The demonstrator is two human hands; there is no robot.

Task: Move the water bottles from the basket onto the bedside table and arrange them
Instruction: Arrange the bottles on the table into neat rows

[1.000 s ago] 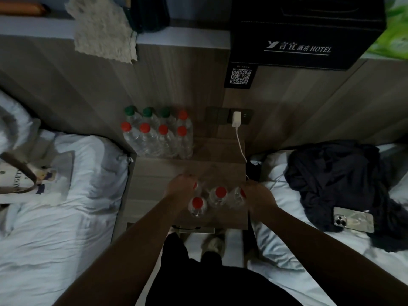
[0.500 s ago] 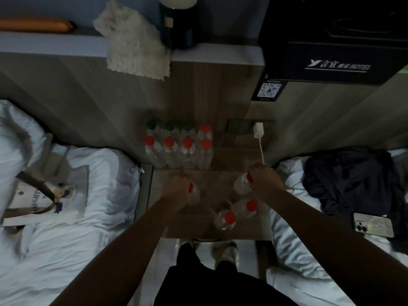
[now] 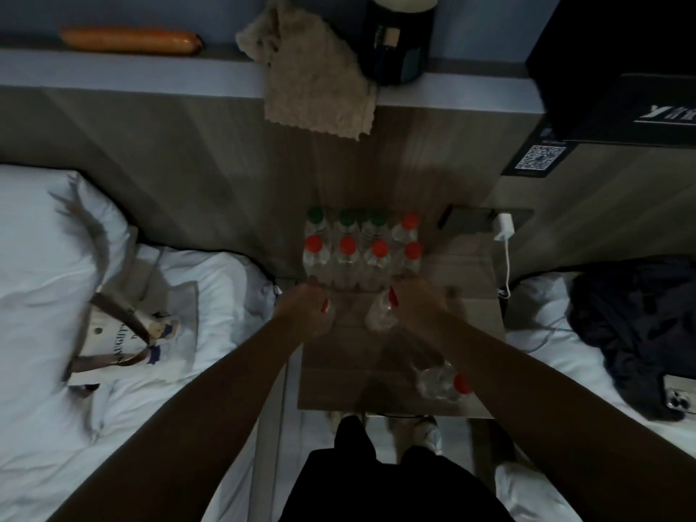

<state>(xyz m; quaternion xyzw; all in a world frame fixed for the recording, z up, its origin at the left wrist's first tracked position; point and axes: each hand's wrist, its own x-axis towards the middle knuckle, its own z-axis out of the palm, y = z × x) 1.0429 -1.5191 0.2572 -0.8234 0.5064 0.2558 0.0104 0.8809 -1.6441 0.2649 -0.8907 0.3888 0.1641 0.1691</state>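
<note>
Take the middle of the bedside table point(image 3: 339, 386) as the dial, with twelve toward the headboard. Nearest, at about five o'clock by the front edge, is one red-capped near bottle point(image 3: 438, 384), partly under the right forearm. The clear plastic there is blurred, so I cannot tell whether it stands or lies, or whether a second bottle sits against it. Farther in, at about ten o'clock, the left hand point(image 3: 305, 308) is curled round a left bottle point(image 3: 327, 306), of which only the red cap and a sliver of plastic show. At about one o'clock the right hand point(image 3: 420, 303) grips a tilted right bottle point(image 3: 378, 316) near its red cap. Just beyond both hands, at twelve, stands the bottle block point(image 3: 361, 258) against the wall. It has two rows of four, the nearer row with four red caps and the far row with three green caps and one red. That makes eight red caps and three green in view, eleven in all. At two o'clock one white charger point(image 3: 504, 227) sits in the wall socket. One tote bag point(image 3: 124, 344) lies on the bed at nine o'clock. On the bed at three o'clock are one dark garment point(image 3: 636, 333) and one phone point(image 3: 678, 399). Farthest away, the ledge carries one orange roll point(image 3: 130, 41), one hanging cloth point(image 3: 316, 84) and one dark jar point(image 3: 397, 39).
</note>
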